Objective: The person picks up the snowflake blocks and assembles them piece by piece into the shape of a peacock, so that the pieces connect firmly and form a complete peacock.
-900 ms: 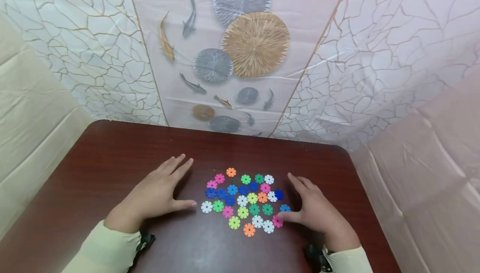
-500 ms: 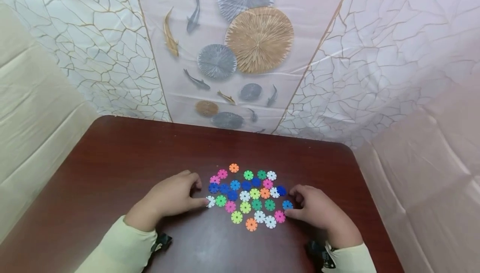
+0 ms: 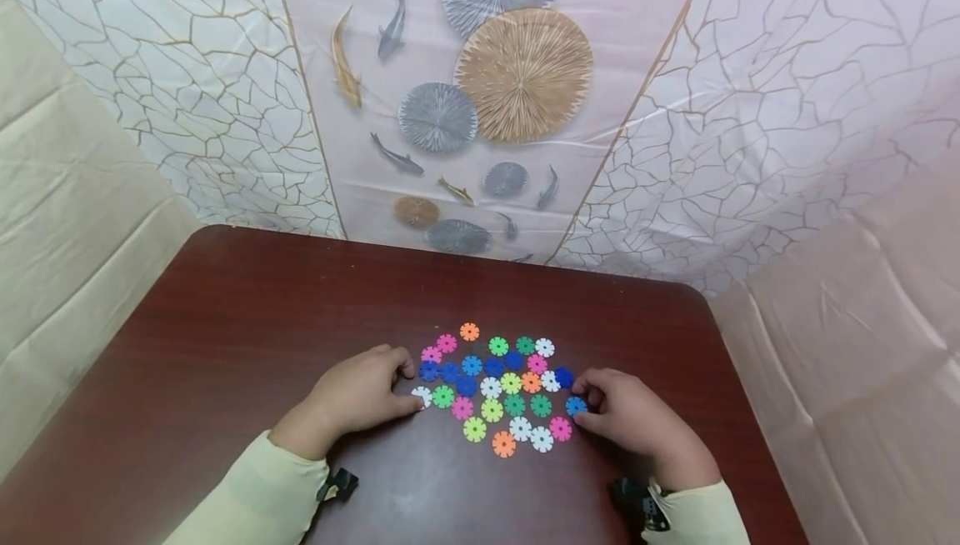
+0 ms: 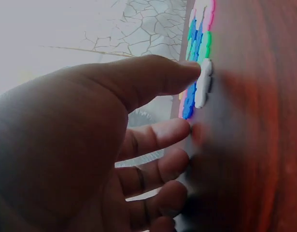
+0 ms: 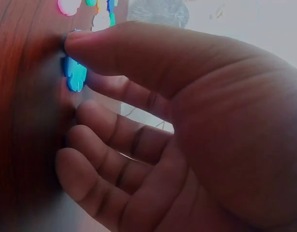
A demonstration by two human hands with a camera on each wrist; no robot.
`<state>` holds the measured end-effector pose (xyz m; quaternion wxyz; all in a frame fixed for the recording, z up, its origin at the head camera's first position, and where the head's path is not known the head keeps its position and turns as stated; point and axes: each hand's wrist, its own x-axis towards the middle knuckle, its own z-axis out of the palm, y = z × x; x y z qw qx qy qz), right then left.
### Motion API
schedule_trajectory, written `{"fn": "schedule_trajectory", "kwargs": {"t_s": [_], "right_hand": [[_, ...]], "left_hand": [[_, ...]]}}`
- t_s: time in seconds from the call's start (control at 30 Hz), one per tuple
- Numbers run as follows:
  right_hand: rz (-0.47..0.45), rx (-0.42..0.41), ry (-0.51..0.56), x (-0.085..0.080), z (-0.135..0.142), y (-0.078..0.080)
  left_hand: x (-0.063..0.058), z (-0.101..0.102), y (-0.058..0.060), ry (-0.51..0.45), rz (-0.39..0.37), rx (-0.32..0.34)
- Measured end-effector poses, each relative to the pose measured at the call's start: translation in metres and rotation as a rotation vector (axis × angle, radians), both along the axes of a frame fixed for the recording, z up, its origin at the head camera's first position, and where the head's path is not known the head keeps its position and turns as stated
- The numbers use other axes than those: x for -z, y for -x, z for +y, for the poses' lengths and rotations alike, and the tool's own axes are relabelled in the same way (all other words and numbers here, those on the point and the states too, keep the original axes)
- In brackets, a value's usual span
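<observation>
- Patterned wall covering [image 3: 660, 195] behind: pale panels with gold crackle lines either side, a middle panel [image 3: 360, 203] printed with fish and round grey and gold motifs.
- Plain beige cloth [image 3: 75, 178] hangs to the left, with similar folds on the right.
- Dark red-brown table [image 3: 247, 303], glossy, far corners rounded.
- Pale yellow sleeves [image 3: 255, 478] on both arms; a black wrist device [image 3: 339, 485] at the left cuff, a similar dark one at the right.
- Notched colour discs lie flat in a loose cluster between the hands, some overlapping. Orange disc [image 3: 469, 332] at the far end, another orange one at the near end.
- Left hand [image 3: 356, 395] at the cluster's left edge, grip slack, fingers bent, thumb apart from index. Thumb tip over the edge of a white disc [image 3: 427, 396]; firm contact hard to tell. Bright green disc [image 3: 443, 397] just beyond it; dark blue disc [image 3: 428, 370] near the index finger.
- Right hand [image 3: 637, 416] at the opposite edge, grip likewise slack, fingers curved, gap between thumb and index. Light blue disc [image 3: 576, 406] lies at that gap, partly behind the thumb in the wrist view.
- Pink disc [image 3: 561, 428] near the right thumb, on the near side.
</observation>
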<state>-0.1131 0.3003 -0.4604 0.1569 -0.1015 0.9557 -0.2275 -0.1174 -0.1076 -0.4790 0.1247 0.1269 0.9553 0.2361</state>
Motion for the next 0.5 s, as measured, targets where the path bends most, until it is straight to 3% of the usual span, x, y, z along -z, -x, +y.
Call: {"fn": "schedule_trajectory", "kwargs": {"t_s": [0.3, 0.5], "right_hand": [[-0.015, 0.007, 0.002, 0.0050, 0.0027, 0.0007], [-0.025, 0.003, 0.029, 0.0056, 0.0043, 0.0006]], "left_hand": [[0.0079, 0.0034, 0.0010, -0.018, 0.066, 0.026], [0.0085, 0.0045, -0.0006, -0.036, 0.051, 0.031]]}}
